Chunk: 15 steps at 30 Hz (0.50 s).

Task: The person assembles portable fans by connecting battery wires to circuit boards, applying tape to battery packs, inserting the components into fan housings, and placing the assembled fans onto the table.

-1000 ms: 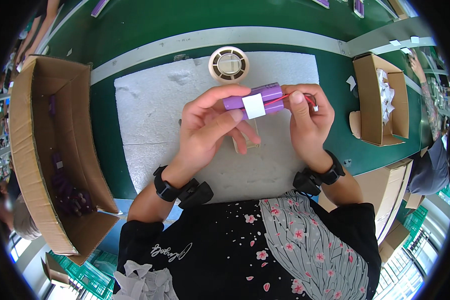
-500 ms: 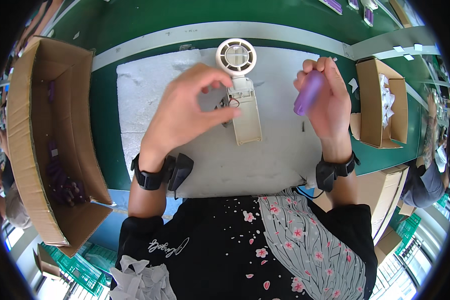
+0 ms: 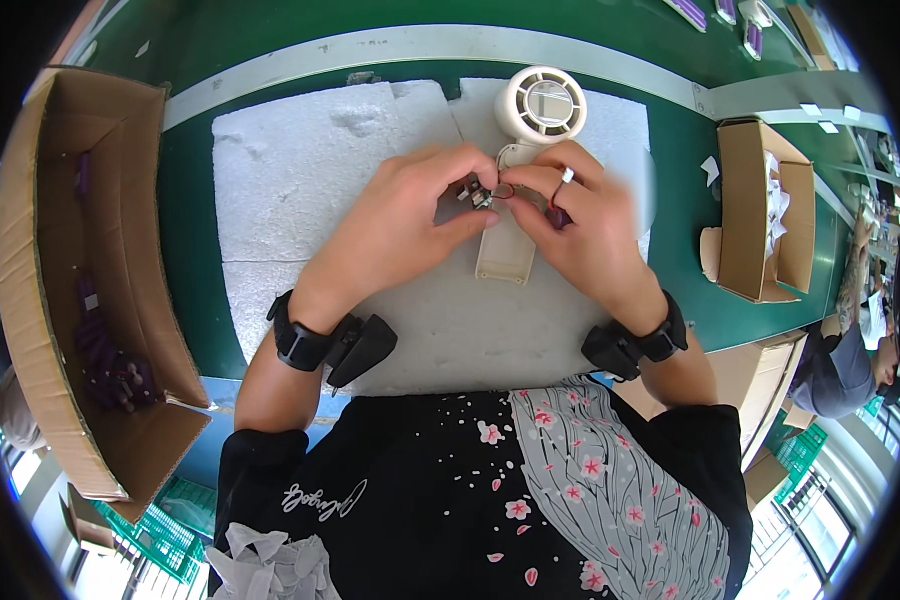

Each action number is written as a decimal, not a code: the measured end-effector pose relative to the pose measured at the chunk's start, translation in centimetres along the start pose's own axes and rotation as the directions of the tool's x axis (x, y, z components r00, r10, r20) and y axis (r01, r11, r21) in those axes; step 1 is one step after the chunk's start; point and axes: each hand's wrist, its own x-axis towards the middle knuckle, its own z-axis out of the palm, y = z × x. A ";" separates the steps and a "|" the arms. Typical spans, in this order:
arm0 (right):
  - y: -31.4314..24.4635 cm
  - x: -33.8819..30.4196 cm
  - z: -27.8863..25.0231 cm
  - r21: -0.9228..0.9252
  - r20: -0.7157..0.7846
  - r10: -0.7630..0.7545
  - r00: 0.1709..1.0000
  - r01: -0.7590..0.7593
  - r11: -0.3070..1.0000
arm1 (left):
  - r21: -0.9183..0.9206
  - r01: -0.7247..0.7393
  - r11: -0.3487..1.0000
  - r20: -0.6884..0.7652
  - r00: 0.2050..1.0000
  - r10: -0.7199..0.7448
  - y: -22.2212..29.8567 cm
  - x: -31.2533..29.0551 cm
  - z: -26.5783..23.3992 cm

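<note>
A cream handheld fan [image 3: 545, 103] lies on the foam sheet, its round head away from me and its hollow handle shell [image 3: 505, 255] facing up. Over the shell, my left hand [image 3: 390, 215] pinches a small circuit board [image 3: 478, 195] between thumb and fingers. Thin red and black wires run beside it. My right hand [image 3: 600, 230] is closed around a purple battery cell [image 3: 560, 216], mostly hidden by the fingers. From it a short lead rises to a white plug [image 3: 567, 175]. The right fingertips meet the wires beside the board.
White foam [image 3: 300, 180] covers the green bench. At left stands a long cardboard box [image 3: 30, 290] with purple cells inside; at right, a smaller carton [image 3: 745, 210] holds white paper pieces. A metal rail [image 3: 370, 50] crosses behind. Another person [image 3: 840, 370] is at far right.
My right hand has brought the purple battery cell leftward to the fan. My left hand has closed on the circuit board. The fan appears farther right and slightly turned.
</note>
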 end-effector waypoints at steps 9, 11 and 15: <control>0.1 -0.3 -0.1 0.099 0.023 0.083 0.996 -0.085 0.991 | -0.074 0.118 0.990 0.050 0.992 -0.114 0.3 -0.2 -0.4; 0.2 -0.3 -0.2 0.080 0.042 0.072 0.996 -0.075 0.994 | -0.141 0.156 0.978 0.052 0.987 -0.150 0.7 -0.2 -0.6; 0.0 -0.2 -0.2 0.044 0.068 0.032 0.997 -0.035 0.998 | -0.245 0.196 0.950 0.052 0.981 -0.189 1.0 -0.3 -0.7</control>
